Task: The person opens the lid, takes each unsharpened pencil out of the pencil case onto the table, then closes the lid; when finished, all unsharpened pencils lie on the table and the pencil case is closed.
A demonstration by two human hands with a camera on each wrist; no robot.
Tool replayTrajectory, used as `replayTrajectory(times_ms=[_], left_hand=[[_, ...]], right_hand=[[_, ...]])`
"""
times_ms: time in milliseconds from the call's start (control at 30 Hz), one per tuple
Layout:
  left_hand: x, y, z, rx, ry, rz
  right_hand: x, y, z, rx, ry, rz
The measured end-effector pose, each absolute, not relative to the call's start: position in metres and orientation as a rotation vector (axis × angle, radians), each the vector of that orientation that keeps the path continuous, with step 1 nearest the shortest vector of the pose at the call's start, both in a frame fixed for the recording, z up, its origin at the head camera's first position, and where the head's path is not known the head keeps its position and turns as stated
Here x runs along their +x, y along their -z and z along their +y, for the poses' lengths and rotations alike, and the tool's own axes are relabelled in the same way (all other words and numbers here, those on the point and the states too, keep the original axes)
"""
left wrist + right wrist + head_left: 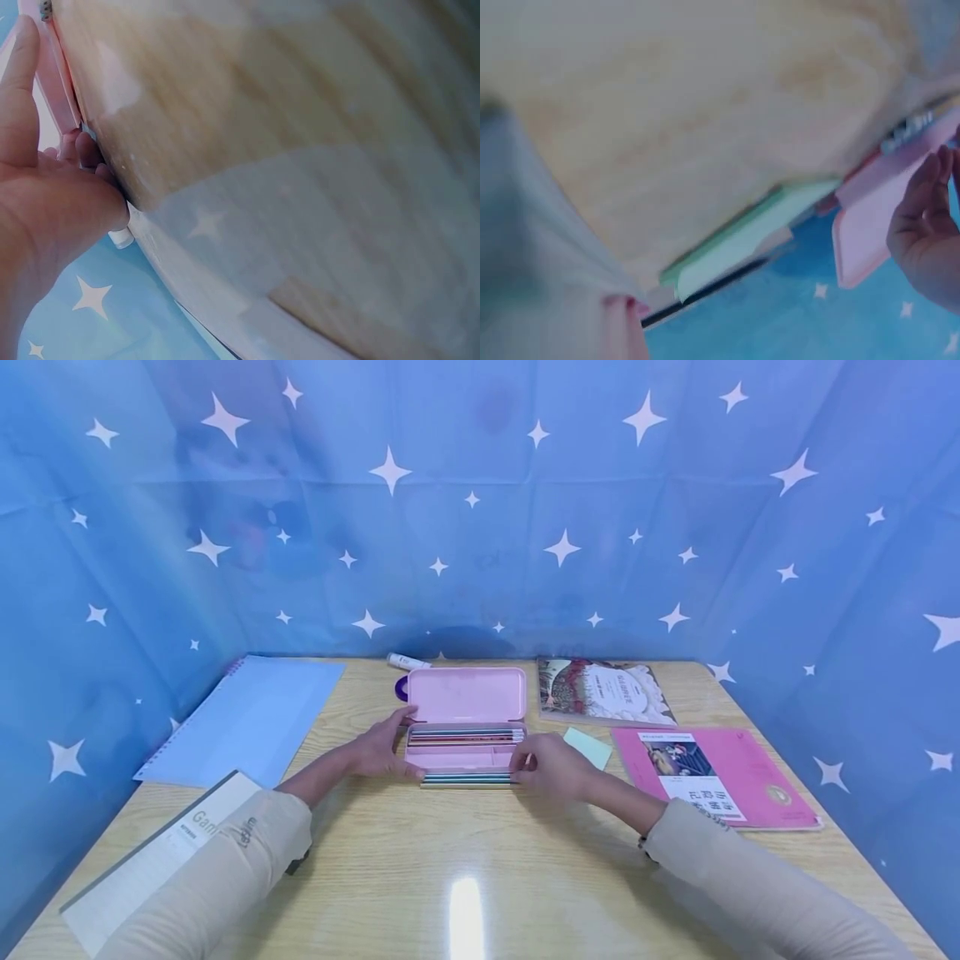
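On the wood-grain desk [375, 868] lies an open pink pencil case [467, 695], pencils [467, 779] along its front; the left hand [381, 750] spreads its fingers against the left end, the right hand [557, 766] pinches the pencils; green paper [588, 747] sits nearby.

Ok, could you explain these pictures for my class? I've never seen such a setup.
There is no machine here: a person works with two bare hands. The wide picture comes from a camera on the head; the others from one on each wrist. On the table lie a notebook at left, and a pale green pad, pink book and patterned book at right. The left hand holds the left end of an open pink pencil case with pencils inside. The right hand is at the right end of other pencils along the case's front; whether it grips them, I can't tell.
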State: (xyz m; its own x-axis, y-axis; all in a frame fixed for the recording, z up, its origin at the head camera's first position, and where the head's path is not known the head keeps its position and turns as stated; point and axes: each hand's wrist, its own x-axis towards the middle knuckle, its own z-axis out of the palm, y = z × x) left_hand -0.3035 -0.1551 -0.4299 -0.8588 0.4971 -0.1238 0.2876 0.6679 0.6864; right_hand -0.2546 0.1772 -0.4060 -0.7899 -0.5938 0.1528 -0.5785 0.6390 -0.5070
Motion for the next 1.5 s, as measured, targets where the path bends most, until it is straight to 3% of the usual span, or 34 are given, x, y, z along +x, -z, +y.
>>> replayTrajectory(times_ms=[633,1500], left_hand=[[-0.303,0.43,-0.153,0.607,-0.968,2.607],[-0.304,0.432,-0.153,0.568,-0.914,2.629]], right_hand=[[-0.322,0.393,0.169,-1.047,0.752,2.681],[-0.333,0.395,0.171,-0.997,0.707,2.495]])
